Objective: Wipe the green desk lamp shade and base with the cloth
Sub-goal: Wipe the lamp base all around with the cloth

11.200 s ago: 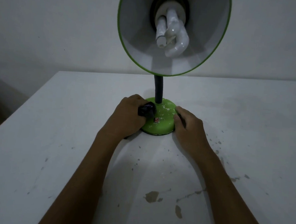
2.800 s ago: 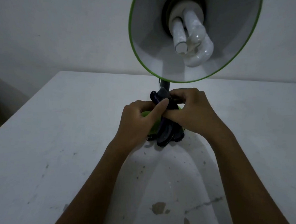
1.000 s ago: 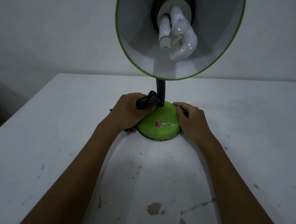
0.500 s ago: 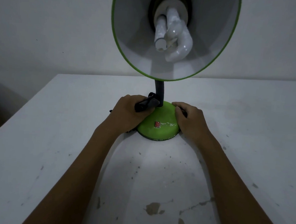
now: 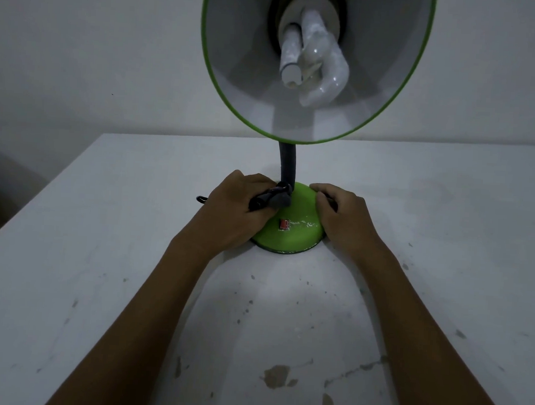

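Observation:
The green lamp base (image 5: 292, 235) is a round dome with a small red switch, standing on the white table (image 5: 99, 270). A black neck (image 5: 286, 166) rises from it to the green-rimmed shade (image 5: 392, 84), which faces me and shows a white spiral bulb (image 5: 315, 67). My left hand (image 5: 237, 213) grips a bunched dark cloth (image 5: 274, 198) and presses it on the base's left top, beside the neck's foot. My right hand (image 5: 343, 219) curls over the base's right edge, holding it.
The table top is stained and chipped in front of the lamp. A plain wall (image 5: 112, 52) stands behind the table's far edge. A dark bit (image 5: 201, 199), maybe cloth or cord, shows left of my left hand. The table's left edge (image 5: 41, 188) drops to a dark floor.
Since half a second ago my left hand has shifted the cloth slightly around the neck's foot. My right hand stays on the base's right side.

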Available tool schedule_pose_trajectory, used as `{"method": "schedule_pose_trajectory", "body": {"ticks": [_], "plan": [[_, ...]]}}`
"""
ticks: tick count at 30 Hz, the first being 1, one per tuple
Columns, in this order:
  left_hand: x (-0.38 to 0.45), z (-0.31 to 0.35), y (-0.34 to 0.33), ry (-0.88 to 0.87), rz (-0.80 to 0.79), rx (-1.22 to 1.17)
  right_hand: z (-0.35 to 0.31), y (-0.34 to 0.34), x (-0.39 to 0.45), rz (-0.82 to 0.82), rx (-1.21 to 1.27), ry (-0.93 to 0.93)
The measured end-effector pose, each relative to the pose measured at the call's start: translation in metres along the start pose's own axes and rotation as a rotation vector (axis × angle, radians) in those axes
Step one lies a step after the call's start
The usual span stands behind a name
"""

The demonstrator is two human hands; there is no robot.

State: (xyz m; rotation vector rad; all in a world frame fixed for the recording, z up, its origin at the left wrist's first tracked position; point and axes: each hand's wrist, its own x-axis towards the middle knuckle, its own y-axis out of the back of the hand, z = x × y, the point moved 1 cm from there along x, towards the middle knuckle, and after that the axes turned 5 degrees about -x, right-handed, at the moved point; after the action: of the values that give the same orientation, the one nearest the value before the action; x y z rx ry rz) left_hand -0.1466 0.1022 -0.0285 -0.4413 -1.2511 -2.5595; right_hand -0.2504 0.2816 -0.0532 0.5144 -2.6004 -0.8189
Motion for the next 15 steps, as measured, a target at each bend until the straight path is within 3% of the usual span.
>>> {"method": "schedule_pose_trajectory", "body": {"ticks": [7,12,15], "plan": [[0.0,0.011,-0.004,-0.005,-0.071,0.049,0.0,0.002,-0.001,-0.002,-0.008,0.013],[-0.013,0.003,0.008,0.035,-0.092,-0.047,0.001,0.003,-0.002,-0.006,0.008,0.005],[-0.01,0.003,0.015,0.161,-0.058,-0.243,0.001,0.002,-0.002,-0.001,0.008,0.012]]}}
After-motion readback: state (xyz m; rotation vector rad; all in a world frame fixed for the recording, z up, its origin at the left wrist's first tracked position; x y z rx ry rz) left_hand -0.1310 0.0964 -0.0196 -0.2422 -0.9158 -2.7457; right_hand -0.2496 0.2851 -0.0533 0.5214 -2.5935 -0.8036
